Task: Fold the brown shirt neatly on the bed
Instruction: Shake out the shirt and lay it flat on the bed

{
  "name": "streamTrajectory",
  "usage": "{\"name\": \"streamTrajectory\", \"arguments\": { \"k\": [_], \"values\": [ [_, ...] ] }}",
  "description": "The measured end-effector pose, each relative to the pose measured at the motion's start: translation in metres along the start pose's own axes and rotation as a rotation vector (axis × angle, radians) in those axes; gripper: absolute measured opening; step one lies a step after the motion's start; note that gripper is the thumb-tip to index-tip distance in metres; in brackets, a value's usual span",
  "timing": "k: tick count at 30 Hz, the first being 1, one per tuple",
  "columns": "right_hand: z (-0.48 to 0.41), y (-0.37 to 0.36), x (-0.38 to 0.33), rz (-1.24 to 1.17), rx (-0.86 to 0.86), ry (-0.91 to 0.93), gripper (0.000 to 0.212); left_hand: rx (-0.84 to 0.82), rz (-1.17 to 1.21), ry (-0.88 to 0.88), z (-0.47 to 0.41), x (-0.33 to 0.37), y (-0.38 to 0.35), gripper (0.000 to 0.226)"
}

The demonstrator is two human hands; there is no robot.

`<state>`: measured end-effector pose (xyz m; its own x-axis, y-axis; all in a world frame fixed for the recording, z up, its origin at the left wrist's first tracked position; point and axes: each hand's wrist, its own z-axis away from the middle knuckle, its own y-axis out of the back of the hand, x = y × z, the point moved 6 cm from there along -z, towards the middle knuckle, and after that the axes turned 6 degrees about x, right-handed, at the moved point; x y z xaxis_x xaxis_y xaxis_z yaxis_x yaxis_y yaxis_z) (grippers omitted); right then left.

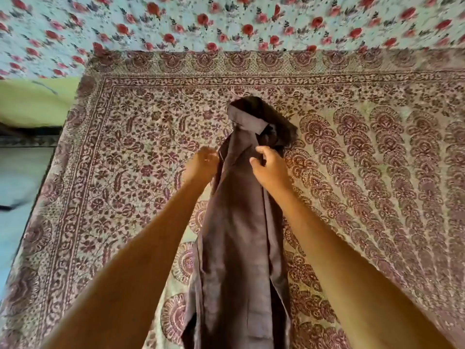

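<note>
My left hand (202, 163) sits below and to the left of the collar (247, 119). Its fingers are curled tight against the left edge of the brown shirt (239, 235). The hand is blurred, but I judge it has that edge gripped. My right hand (270, 167) is below the collar and a little to the right, half closed, with thumb and forefinger nipping a bit of cloth on the front of the shirt. Both hands hold just under the collar because that is where the shoulders end, so I can square the top from there.

From the collar the shirt runs toward me as a long narrow strip. Its sides are already turned in, and the hem end drops out of view at the bottom. I read this as the lengthwise folds done and the crosswise fold not yet made. The cloth right of the collar is bunched and dark, and probably wants smoothing first.

The shirt lies on the maroon-patterned bedspread (377, 172), which stretches wide on both sides of the collar. Beyond the collar is a rose-printed sheet (226, 21), and far to its left a green surface (32, 102).
</note>
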<state>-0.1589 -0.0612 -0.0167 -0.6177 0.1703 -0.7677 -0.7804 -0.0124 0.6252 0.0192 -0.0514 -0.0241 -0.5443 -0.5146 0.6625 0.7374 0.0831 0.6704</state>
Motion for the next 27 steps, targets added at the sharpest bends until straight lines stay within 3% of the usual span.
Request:
{"name": "streamTrajectory", "arguments": {
  "k": [4,8,12,17,19,22,27],
  "values": [
    [-0.043,-0.025,0.010,0.064,0.004,-0.142,0.048,0.000,0.096,0.078,-0.044,-0.014,-0.027,0.031],
    [-0.063,-0.044,0.028,-0.061,0.009,-0.305,0.056,0.047,0.149,0.071,-0.062,-0.011,-0.043,0.030],
    [-0.062,-0.040,0.044,-0.268,0.024,-0.347,0.013,0.007,0.115,0.025,-0.059,-0.009,-0.054,0.023],
    [-0.056,0.026,0.080,-0.420,0.251,-0.588,0.020,-0.018,0.109,-0.054,-0.038,0.001,-0.049,0.021],
    [-0.046,0.059,0.092,-0.308,0.337,-0.627,0.032,-0.011,0.083,-0.080,-0.025,0.005,-0.045,0.020],
    [-0.024,0.103,0.111,-0.164,0.474,-0.587,0.030,0.029,0.024,-0.065,-0.016,0.002,-0.041,0.022],
    [-0.005,0.131,0.140,0.145,0.388,-0.375,0.027,-0.007,-0.194,-0.062,-0.013,-0.010,-0.047,0.022]
  ]
}}
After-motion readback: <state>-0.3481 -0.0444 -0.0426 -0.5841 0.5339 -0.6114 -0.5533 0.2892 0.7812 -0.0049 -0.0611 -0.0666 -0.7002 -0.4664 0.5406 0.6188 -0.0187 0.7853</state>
